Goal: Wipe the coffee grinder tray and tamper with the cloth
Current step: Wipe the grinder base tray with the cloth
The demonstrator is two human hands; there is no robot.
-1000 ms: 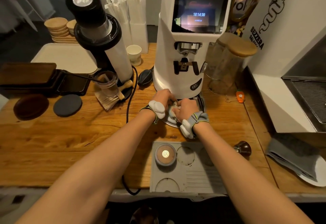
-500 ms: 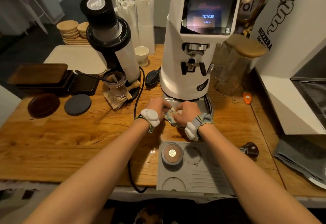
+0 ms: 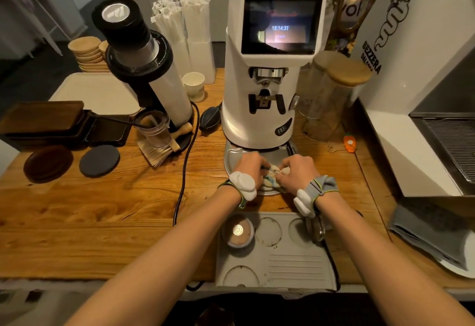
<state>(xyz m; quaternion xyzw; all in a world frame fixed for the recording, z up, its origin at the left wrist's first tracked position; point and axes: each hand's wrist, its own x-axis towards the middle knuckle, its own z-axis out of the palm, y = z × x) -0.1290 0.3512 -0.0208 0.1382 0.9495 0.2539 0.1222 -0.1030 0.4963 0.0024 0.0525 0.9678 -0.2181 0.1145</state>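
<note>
The metal grinder tray [image 3: 232,155] lies on the wooden counter under the white grinder [image 3: 259,109]. A crumpled pale cloth [image 3: 273,174] sits on the tray between my hands. My left hand [image 3: 250,165] grips the cloth's left side with curled fingers. My right hand [image 3: 298,169] pinches its right side. A round wood-topped tamper [image 3: 238,232] stands in a recess of the grey mat [image 3: 290,266]. The metal base of a second tamper [image 3: 318,230] lies by the mat, with the rest behind my right forearm.
A black-topped grinder [image 3: 138,50], a plastic cup [image 3: 155,127] and a brush [image 3: 159,151] stand left. A black cable [image 3: 186,161] runs down the counter. Glass jars [image 3: 331,94] and the espresso machine [image 3: 416,89] are right. A grey towel [image 3: 431,235] lies front right.
Both hands have shifted a little to the right across the tray with the cloth between them. The camera view has moved in closer.
</note>
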